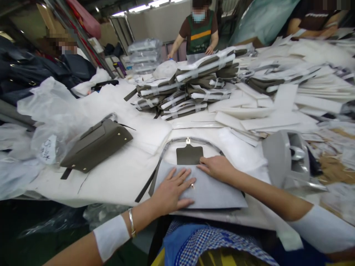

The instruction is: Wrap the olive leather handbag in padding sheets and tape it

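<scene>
Ceiling lights [139,8] glow; white table [116,181] bright; edges stretched, blurred

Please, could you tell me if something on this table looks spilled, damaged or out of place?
Nothing looks spilled or clearly damaged. Most noticeable is the olive bag at the left: it lies tipped over, its metal feet showing. The white strips at the right lie in an untidy heap.

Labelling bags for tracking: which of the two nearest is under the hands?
The grey-fronted bag: left hand flat on it, right hand by its flap. The dark bag at left is untouched.
</scene>
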Available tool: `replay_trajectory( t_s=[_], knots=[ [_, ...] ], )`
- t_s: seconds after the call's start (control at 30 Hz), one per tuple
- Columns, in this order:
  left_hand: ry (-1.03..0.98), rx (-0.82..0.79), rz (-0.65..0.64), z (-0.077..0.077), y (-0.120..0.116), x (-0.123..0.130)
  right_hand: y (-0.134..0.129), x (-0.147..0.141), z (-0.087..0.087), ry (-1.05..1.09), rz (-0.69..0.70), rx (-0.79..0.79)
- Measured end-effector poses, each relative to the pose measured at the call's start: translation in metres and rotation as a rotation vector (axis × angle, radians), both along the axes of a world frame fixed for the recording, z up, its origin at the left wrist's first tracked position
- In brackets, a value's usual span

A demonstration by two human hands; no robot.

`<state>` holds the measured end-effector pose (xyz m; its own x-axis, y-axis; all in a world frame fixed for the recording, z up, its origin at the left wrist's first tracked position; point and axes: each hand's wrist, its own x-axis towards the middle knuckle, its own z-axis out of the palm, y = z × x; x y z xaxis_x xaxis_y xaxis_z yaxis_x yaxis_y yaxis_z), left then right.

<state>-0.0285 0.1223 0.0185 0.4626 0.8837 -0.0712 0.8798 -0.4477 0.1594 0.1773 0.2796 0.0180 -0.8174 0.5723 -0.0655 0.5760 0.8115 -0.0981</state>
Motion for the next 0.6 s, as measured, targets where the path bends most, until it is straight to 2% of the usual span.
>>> replay_trajectory(
  t_s=[0.17,0.27,0.37,0.43,0.53,0.6],
  knots=[
    [0.003,0.024,-0.013,-0.003,-0.002,0.002,-0.002,-0.001,0.004,-0.016,0.011,0.0],
    [0.0,0.048,-0.02,-0.003,-0.004,0.001,0.006,-0.011,0.011,0.142,-0.055,-0.022],
    [-0.011,0.074,-0.016,-0.006,-0.005,-0.001,0.022,-0.034,0.016,0.329,-0.265,-0.159],
    [-0.023,0.088,-0.017,-0.008,-0.006,-0.002,0.034,-0.051,0.014,0.375,-0.35,-0.253],
    [-0.037,0.12,-0.026,-0.012,-0.006,-0.004,0.043,-0.068,0.011,0.418,-0.379,-0.354],
    [-0.052,0.144,-0.032,-0.014,-0.006,-0.004,0.039,-0.068,0.012,0.482,-0.376,-0.409]
  ],
)
